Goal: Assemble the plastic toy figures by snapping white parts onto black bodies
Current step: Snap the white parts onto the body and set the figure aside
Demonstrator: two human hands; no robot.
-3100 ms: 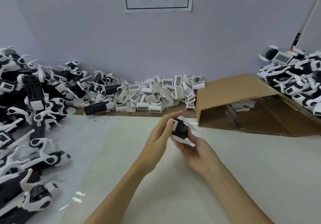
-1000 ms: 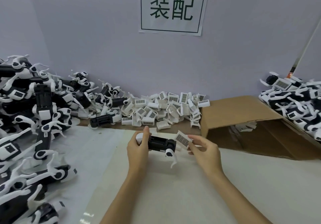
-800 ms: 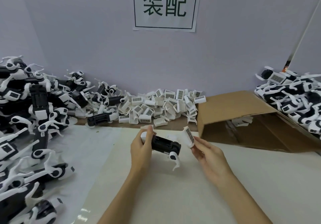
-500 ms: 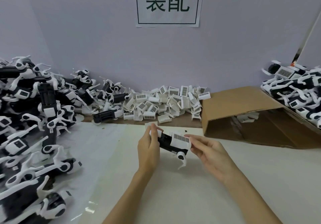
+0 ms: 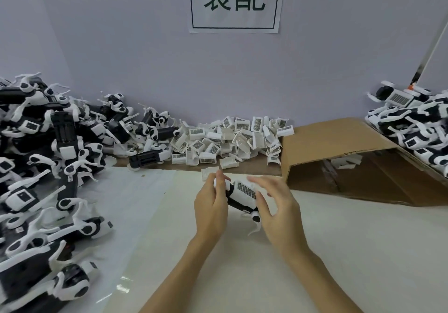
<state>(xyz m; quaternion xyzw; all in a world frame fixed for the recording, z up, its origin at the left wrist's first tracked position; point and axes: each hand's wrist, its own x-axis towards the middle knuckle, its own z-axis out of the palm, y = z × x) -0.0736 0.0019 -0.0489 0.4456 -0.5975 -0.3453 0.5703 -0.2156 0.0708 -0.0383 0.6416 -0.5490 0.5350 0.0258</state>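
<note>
White-and-black plastic toy figure (image 5: 242, 197) is held above a pale table (image 5: 339, 252), centre of the head view, the only view given. Left hand (image 5: 211, 209) is wrapped round the figure's left end, thumb up beside it, fingers curled behind. Right hand (image 5: 278, 206) is at the figure's right end, fingers loosely bent over it; edges are blurred, so whether a firm grip is kept there can't be told. A white cover w/ a barcode-like grille (image 5: 246, 189) is seen on top of the black body, approx. seated; whether it is fully clicked home can't be told. A white leg (image 5: 255, 227) hangs below the right end.

Left of the table, a big heap of black-and-white figures (image 5: 43, 167) is piled. At the back wall, loose white parts (image 5: 232, 140) are heaped. Right of them, a cardboard box (image 5: 351, 157) lies on its side, and more figures (image 5: 417, 123) are stacked at far right. A paper sign (image 5: 234, 2) is taped to the wall.

Handling, as judged: the figure looks light, stiff, smooth, so somewhat slippery. The thin leg looks fragile and is best avoided. Hold is best taken on the black body's ends, w/ pressing done on the cover's flat top.
</note>
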